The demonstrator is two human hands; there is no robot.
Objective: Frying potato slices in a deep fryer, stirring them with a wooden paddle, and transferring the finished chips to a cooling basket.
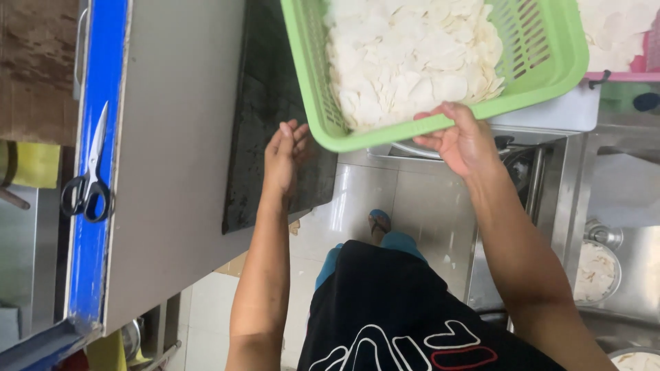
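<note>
Basket (543,62) rim sits gripped in my right hand (462,141), white slices (412,55) heaped inside. My left hand (285,158) holds nothing, fingers loosely extended at its near corner.

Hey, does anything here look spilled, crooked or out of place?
A few white slices lie scattered on the tiled floor below the tilted green plastic basket of white slices, which the right hand grips by its rim.

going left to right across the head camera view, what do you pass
Black-handled scissors on the blue edge → grey counter → dark mat → left hand → green basket of white slices, right hand at its rim → steel bowl of slices.
</note>
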